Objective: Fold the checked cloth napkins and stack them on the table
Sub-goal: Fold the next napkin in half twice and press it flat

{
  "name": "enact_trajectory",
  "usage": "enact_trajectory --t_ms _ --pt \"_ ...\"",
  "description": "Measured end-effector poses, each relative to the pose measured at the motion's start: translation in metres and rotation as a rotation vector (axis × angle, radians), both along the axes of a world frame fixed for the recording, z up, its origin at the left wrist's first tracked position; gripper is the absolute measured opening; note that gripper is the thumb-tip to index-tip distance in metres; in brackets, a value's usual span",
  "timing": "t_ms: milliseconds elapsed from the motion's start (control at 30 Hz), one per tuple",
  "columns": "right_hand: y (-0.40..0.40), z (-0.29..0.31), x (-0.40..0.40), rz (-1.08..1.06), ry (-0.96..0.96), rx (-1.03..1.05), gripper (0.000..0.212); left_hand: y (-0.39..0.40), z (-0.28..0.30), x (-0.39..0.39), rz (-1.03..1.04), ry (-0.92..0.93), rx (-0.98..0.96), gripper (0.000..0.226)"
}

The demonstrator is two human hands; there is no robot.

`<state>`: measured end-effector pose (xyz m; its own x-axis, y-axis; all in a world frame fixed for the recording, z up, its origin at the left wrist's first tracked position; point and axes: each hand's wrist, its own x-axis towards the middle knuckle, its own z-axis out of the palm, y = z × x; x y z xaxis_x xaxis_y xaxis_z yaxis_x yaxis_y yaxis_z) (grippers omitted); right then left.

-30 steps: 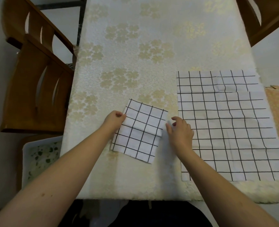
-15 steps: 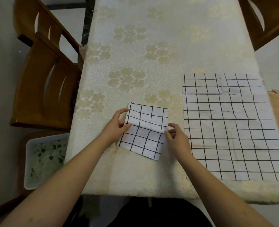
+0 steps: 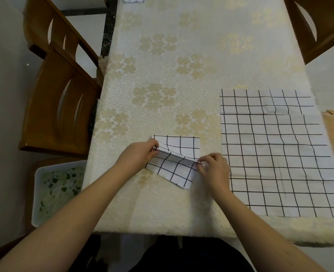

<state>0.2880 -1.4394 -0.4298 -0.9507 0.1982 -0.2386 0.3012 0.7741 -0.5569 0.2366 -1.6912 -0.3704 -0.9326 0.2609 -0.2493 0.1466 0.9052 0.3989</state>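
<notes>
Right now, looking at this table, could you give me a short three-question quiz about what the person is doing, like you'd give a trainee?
1. True or false: both hands pinch the small folded napkin along its raised crease.
2. Multiple choice: where do the unfolded napkins lie relative to the right hand? A) to its right B) to its left C) on the chair
3. What sits on the floor left of the table?

Key:
1. True; the left hand and right hand each hold one end.
2. A.
3. A white tray with green-flecked contents.
</notes>
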Motion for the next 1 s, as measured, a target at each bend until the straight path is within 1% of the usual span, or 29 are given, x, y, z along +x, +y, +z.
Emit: enact_trajectory --t_ms 67,100,167,233,267,333,367,467,567,633,700,767,833,933,1000 --pt "0.006 0.007 0.001 0.044 0.039 -0.081 0.006 -0.005 -0.002 -0.002 -0.046 0.049 0.051 0.015" --pt "0.010 0.011 0.002 0.066 0.043 -0.156 0.008 -0.007 -0.002 -0.002 -0.066 0.075 0.100 0.012" --pt "0.018 0.027 0.005 0.040 0.011 -0.386 0.009 -0.011 0.001 -0.001 -0.056 0.051 0.229 0.006" --pt "0.026 0.042 0.009 -0.037 -0.001 -0.570 0.006 -0.011 0.007 0.001 0.023 -0.105 0.369 0.005" --pt "0.029 0.046 0.010 -0.073 0.009 -0.620 0.005 -0.010 0.010 0.003 0.087 -0.205 0.443 0.004" --pt "0.032 0.050 0.009 -0.142 0.016 -0.674 0.007 -0.006 0.010 0.004 0.201 -0.368 0.575 0.002" --pt "0.033 0.051 0.007 -0.165 0.018 -0.677 0.008 -0.002 0.008 0.003 0.248 -0.404 0.608 0.003" --pt "0.033 0.044 -0.003 -0.204 0.008 -0.616 0.007 0.015 -0.006 0.001 0.381 -0.442 0.628 0.010" --pt "0.035 0.030 -0.013 -0.239 -0.054 -0.497 0.016 0.026 -0.028 0.001 0.504 -0.516 0.641 0.025" --pt "0.036 0.021 -0.017 -0.259 -0.060 -0.409 0.022 0.028 -0.043 0.002 0.515 -0.533 0.607 0.037" --pt "0.035 0.017 -0.018 -0.243 -0.012 -0.294 0.030 0.030 -0.051 0.001 0.513 -0.489 0.532 0.040" --pt "0.030 0.013 -0.018 -0.156 0.074 -0.150 0.038 0.033 -0.052 0.000 0.491 -0.442 0.478 0.039" --pt "0.015 0.008 -0.015 0.006 0.145 -0.030 0.044 0.035 -0.054 -0.002 0.459 -0.416 0.443 0.039" --pt "-0.020 -0.006 -0.007 0.278 0.174 0.108 0.053 0.034 -0.057 -0.002 0.442 -0.405 0.418 0.039" --pt "-0.047 -0.016 -0.002 0.384 0.155 0.182 0.056 0.034 -0.060 -0.002 0.441 -0.404 0.427 0.041"
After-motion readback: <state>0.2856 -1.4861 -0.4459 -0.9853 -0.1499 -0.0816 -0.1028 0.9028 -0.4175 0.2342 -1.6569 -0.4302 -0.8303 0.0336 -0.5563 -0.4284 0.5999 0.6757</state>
